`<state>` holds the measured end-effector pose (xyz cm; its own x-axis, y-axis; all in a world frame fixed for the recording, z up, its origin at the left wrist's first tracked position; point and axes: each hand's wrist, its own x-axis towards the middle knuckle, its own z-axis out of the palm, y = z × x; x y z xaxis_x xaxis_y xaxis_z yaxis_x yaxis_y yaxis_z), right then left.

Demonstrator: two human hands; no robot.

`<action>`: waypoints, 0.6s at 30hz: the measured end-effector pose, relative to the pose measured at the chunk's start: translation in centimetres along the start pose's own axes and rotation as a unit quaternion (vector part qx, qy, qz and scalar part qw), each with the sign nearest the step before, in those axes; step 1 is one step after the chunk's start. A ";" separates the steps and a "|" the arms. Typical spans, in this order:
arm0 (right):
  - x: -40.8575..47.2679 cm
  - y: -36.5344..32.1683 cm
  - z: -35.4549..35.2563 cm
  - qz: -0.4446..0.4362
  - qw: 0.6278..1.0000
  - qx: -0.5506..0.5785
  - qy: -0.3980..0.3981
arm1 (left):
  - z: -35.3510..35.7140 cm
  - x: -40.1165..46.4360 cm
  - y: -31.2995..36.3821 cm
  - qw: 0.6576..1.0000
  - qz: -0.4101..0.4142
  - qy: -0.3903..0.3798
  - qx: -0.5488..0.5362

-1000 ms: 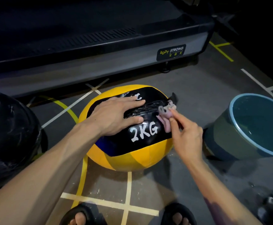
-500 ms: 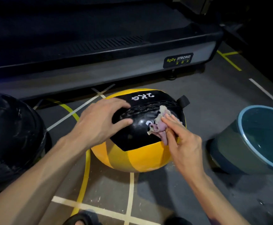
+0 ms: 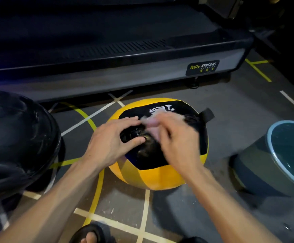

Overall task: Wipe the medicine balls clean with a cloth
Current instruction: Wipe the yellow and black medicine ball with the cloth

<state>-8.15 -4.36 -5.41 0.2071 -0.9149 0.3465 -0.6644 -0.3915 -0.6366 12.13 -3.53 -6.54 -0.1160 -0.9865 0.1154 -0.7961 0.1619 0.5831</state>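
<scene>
A yellow and black medicine ball is seen resting on the grey floor, between a black ball and a blue-rimmed basin. The left hand is laid on its black panel with fingers spread. A pale cloth is held by the blurred right hand against the ball's top.
</scene>
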 end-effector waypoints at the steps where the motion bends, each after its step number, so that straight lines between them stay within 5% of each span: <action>1: -0.4 -0.9 0.6 -0.054 0.997 -0.015 -0.049 | 0.1 -0.2 -0.2 1.000 0.008 -0.003 0.010; 3: -0.3 -0.6 0.6 -0.119 0.989 -0.052 -0.073 | 0.2 -0.6 -0.6 1.000 0.011 -0.016 -0.014; 7: 0.6 3.1 -2.3 -0.018 0.999 -0.025 0.019 | -0.4 -1.5 -2.2 0.996 0.007 -0.023 -0.089; 13: 0.2 6.8 -2.5 0.071 0.993 -0.083 0.046 | 0.9 -2.5 -2.4 0.996 0.041 0.072 -0.014; 18: -0.5 6.1 -3.2 0.101 0.987 -0.047 0.113 | 0.9 -0.2 -0.7 0.991 0.088 0.056 0.082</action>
<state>-14.66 -5.97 -7.26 -0.0958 -0.9238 0.3707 -0.7412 -0.1824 -0.6460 12.22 -3.44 -7.68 -0.2018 -0.9331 0.2976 -0.8564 0.3155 0.4087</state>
